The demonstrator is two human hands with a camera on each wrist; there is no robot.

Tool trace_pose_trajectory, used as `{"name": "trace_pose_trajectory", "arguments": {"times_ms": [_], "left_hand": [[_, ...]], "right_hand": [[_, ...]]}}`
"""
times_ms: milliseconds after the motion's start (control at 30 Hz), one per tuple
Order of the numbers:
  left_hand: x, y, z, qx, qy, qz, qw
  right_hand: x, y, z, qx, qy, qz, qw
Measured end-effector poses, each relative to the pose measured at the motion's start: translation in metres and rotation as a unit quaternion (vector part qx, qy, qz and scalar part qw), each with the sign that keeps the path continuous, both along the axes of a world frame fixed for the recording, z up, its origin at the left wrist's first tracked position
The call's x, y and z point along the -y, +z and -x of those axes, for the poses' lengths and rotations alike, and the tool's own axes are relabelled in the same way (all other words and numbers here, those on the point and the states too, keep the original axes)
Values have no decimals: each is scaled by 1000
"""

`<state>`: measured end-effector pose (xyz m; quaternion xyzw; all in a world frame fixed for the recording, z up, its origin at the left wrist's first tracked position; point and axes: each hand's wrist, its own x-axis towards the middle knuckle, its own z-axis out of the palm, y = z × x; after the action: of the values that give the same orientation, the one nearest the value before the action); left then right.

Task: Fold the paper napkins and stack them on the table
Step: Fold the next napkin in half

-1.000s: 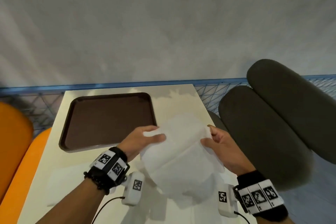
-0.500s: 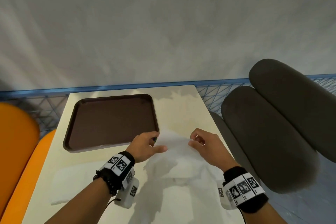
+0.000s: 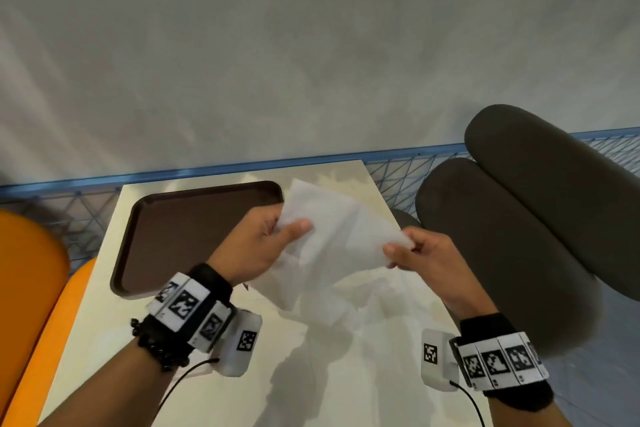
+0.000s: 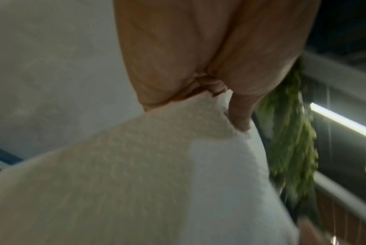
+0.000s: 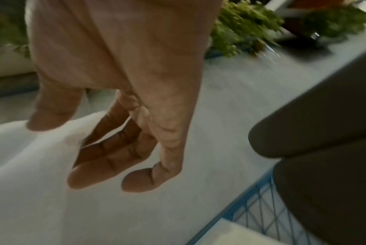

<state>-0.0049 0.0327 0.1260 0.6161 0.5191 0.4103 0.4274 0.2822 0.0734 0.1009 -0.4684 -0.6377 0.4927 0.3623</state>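
Note:
A white paper napkin [image 3: 341, 239] hangs in the air over the cream table [image 3: 311, 374], held between both hands. My left hand [image 3: 277, 236] pinches its left edge with thumb over curled fingers. At the napkin's right corner my right hand [image 3: 403, 248] pinches it between thumb and fingers. The napkin's lower part droops toward the table. In the left wrist view the napkin [image 4: 136, 174] fills the frame under my thumb. In the right wrist view the napkin [image 5: 31, 157] sits under my thumb, the other fingers loosely curled below.
A dark brown tray [image 3: 187, 236] lies on the table's far left. Orange seats [image 3: 31, 288] flank the left side, and dark grey cushions [image 3: 519, 236] the right. A blue wire rail [image 3: 398, 170] runs behind the table below a grey wall.
Half a second ago the napkin lay low near the table under both hands. Now both hands have lifted it and spread it apart in the air.

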Motion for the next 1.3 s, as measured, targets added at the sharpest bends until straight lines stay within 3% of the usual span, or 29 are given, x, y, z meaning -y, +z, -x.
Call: {"name": "trace_pose_trajectory", "arguments": {"times_ms": [100, 233, 333, 433, 467, 533, 600, 733, 767, 833, 900, 967, 1067, 1167, 1200, 1233, 1300], "left_hand": [[15, 27, 16, 110, 6, 54, 992], [33, 28, 39, 154, 42, 80, 984], [49, 17, 57, 82, 127, 54, 987], [67, 3, 63, -33, 233, -5, 972], [72, -2, 61, -39, 254, -14, 966], [81, -10, 50, 31, 261, -2, 965], [86, -14, 36, 155, 242, 28, 957], [91, -18, 20, 372, 205, 101, 900], [91, -21, 19, 401, 203, 115, 886], [92, -22, 18, 467, 205, 148, 847], [94, -23, 17, 517, 197, 167, 816], [96, -26, 15, 539, 163, 170, 809], [99, -29, 17, 534, 144, 182, 813], [104, -37, 48, 582, 104, 187, 785], [106, -36, 60, 589, 68, 190, 782], [108, -34, 70, 564, 29, 196, 802], [112, -24, 78, 389, -7, 199, 899]], "right_hand": [[13, 3, 15, -72, 29, 66, 995], [30, -3, 60, -137, 53, 126, 981], [39, 3, 86, -171, 39, 149, 973], [45, 12, 105, -95, 2, 73, 993], [49, 15, 112, -59, -15, 32, 998], [59, 20, 125, 14, -42, -58, 997], [73, 23, 137, 78, -16, -135, 988], [98, 32, 157, 164, 185, -115, 962], [100, 31, 157, 162, 188, -113, 962], [94, 26, 152, 116, 86, -115, 983], [81, 19, 142, 121, -11, -116, 986], [76, 13, 137, 150, 9, -52, 987], [72, 5, 135, 62, 41, 21, 997], [72, 10, 122, 71, 102, -27, 992], [74, 13, 116, 95, 137, -62, 984], [76, 16, 112, 122, 173, -91, 973], [82, 20, 105, 176, 225, -118, 951]]}}
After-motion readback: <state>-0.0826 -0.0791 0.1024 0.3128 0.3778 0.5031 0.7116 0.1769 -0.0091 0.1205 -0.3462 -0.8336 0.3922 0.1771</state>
